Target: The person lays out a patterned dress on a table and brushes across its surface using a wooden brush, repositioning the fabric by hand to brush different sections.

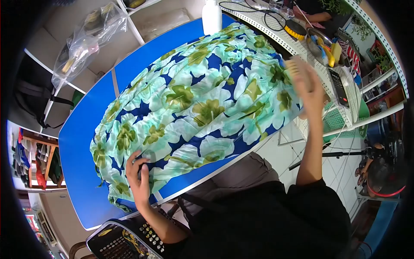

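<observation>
Cloth (207, 112): floral, green, white and navy, spread wrinkled over the blue desk (77, 129); what lies under it is hidden.
Left hand (139, 177): released, fingers spread on the cloth's near left part.
Right hand (309, 88): grasping a pale brush-like tool (292, 67) at the cloth's right end; blur hides its shape and the fingertips.
White bottle (212, 19): upright beside the cloth's far edge, top cut off.
Other person (317, 17): forearm visible at upper right, the rest cropped or too dim to read.
</observation>
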`<move>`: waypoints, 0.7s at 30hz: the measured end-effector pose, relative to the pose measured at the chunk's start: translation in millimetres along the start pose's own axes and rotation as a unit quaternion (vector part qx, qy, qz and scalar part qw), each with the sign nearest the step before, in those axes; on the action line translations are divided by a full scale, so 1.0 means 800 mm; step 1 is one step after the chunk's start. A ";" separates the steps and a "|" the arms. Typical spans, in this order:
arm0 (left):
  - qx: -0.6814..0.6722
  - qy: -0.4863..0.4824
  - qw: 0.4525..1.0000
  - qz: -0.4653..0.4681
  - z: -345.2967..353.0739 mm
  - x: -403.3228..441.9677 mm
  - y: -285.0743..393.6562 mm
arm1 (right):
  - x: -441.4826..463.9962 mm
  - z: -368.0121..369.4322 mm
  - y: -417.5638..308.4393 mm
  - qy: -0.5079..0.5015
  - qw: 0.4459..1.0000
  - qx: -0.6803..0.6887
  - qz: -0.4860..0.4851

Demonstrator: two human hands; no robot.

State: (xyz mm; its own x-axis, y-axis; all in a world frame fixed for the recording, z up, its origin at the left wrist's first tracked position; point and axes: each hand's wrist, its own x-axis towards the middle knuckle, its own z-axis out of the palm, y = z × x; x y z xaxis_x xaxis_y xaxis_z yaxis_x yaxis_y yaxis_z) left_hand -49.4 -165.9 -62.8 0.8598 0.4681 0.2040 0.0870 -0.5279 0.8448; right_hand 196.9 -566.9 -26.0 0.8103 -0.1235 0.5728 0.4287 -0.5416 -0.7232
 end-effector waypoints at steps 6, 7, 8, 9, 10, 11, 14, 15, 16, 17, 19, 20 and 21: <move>0.367 -0.037 0.929 -0.045 0.004 0.000 -0.026 | 0.009 0.087 0.096 -0.122 0.979 -0.149 -0.070; 0.366 -0.032 0.929 -0.046 0.005 0.000 -0.026 | 0.029 0.096 0.092 -0.060 0.984 -0.157 -0.051; 0.366 -0.026 0.929 -0.046 0.006 0.001 -0.026 | 0.049 0.098 0.089 -0.036 0.979 -0.197 -0.037; 0.381 -0.019 0.923 -0.043 0.009 0.001 -0.028 | 0.068 0.108 0.072 0.012 0.987 -0.147 -0.063; 0.392 -0.011 0.919 -0.042 0.011 0.002 -0.029 | 0.084 0.124 0.048 0.057 0.990 -0.097 -0.087; 0.390 -0.008 0.920 -0.042 0.012 0.003 -0.030 | 0.095 0.143 0.022 0.050 0.995 0.018 -0.079; 0.380 -0.004 0.924 -0.044 0.012 0.005 -0.025 | 0.110 0.225 -0.041 -0.126 0.957 0.254 0.064; 0.377 -0.005 0.925 -0.046 0.012 0.005 -0.024 | 0.119 0.238 -0.072 -0.282 0.873 0.348 0.195; 0.376 -0.006 0.925 -0.048 0.013 0.006 -0.024 | 0.126 0.265 -0.090 -0.312 0.802 0.449 0.240; 0.376 -0.007 0.925 -0.051 0.013 0.006 -0.025 | 0.146 0.294 -0.088 -0.347 0.761 0.465 0.289; 0.374 -0.006 0.926 -0.055 0.013 0.008 -0.023 | 0.186 0.341 -0.080 -0.334 0.634 0.573 0.398; 0.373 -0.008 0.926 -0.054 0.012 0.007 -0.023 | 0.206 0.360 -0.072 -0.322 0.544 0.630 0.451; 0.371 -0.010 0.927 -0.054 0.011 0.008 -0.022 | 0.220 0.371 -0.072 -0.279 0.549 0.651 0.445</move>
State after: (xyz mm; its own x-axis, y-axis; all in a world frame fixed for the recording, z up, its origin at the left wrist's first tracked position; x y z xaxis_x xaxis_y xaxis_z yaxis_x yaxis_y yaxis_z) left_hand -40.7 -159.9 -81.1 0.8343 0.5372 0.1237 0.4887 -0.8245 0.2853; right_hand 433.3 -310.2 1.9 0.7711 0.6124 -0.1744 -0.6070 0.6241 -0.4920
